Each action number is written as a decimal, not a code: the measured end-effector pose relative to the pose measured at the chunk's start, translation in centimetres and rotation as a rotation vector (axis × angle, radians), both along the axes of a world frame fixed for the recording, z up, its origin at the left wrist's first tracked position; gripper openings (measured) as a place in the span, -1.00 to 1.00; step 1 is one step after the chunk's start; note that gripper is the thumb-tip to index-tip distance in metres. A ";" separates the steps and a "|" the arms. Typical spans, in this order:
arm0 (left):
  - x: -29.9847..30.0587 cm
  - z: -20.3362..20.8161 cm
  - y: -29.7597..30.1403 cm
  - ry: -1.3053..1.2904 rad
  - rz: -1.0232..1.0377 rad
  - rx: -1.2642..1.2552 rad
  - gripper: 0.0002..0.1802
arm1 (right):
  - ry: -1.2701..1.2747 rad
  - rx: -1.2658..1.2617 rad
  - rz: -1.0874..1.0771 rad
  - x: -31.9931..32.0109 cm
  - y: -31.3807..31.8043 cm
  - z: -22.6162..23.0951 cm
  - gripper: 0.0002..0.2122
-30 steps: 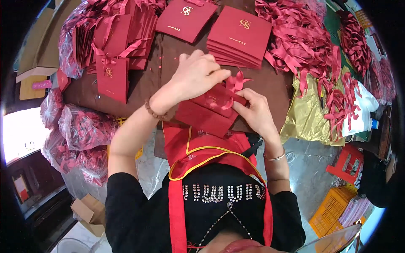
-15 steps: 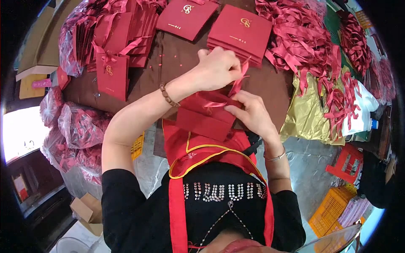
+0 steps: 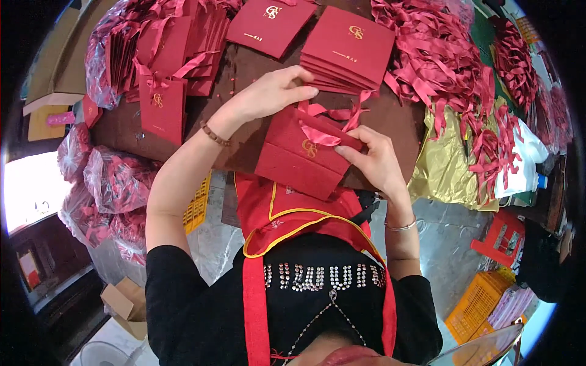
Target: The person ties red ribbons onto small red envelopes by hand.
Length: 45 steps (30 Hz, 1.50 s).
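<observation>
While my right hand (image 3: pixel 373 157) pinches the red bag (image 3: pixel 287 146) at the brown table's (image 3: pixel 400 131) near edge, my left hand (image 3: pixel 271 94) hovers by stacked bags (image 3: pixel 347 46), fingers (image 3: pixel 298 72) apart; heaped ribbons (image 3: pixel 434 58) crowd the far right, tabletop showing between ribbons and bag.

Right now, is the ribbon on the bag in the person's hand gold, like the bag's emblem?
No, the ribbon on the red bag in the right hand is pinkish red, while the emblem is gold.
</observation>
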<state>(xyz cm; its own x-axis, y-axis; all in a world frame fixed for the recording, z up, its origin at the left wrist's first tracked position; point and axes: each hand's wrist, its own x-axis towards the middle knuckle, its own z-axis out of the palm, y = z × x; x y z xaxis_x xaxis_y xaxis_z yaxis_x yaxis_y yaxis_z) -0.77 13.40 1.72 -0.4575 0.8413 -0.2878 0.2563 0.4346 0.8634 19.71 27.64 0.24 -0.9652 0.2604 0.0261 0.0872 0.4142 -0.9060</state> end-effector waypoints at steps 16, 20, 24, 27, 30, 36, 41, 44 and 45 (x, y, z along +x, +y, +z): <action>3.3 2.4 -2.9 -0.324 0.073 0.512 -0.35 | 0.158 -0.052 -0.176 0.3 1.7 0.8 -0.73; 2.0 -0.2 -6.5 -0.681 0.138 0.470 -0.37 | 0.175 -0.070 -0.158 -1.0 1.7 0.9 -0.72; 2.0 -0.8 -5.3 -0.710 0.113 0.495 -0.38 | 0.312 0.141 -0.461 -0.6 1.2 0.3 -0.50; 0.3 -1.9 -5.8 -0.590 -0.024 0.433 -0.35 | 0.223 -0.488 -0.394 -0.9 0.8 0.6 -0.40; 0.0 -2.5 -6.0 -0.658 0.045 0.446 -0.35 | 0.209 -0.418 -0.353 -2.0 -0.3 1.0 -0.41; -0.3 -4.0 -7.2 -0.715 0.048 0.483 -0.35 | 0.176 -0.401 -0.390 -3.5 -1.5 0.9 -0.59; -0.3 -4.6 -7.6 -0.817 0.123 0.465 -0.37 | 0.208 -0.403 -0.459 -4.3 -2.4 -0.3 -0.69; -0.1 -5.0 -7.8 -0.905 0.164 0.599 -0.38 | 0.249 -0.524 -0.475 -4.9 -2.7 -0.1 -0.72; 0.1 -5.1 -7.9 -0.985 0.229 0.719 -0.39 | 0.284 -0.615 -0.480 -5.1 -2.7 -0.1 -0.74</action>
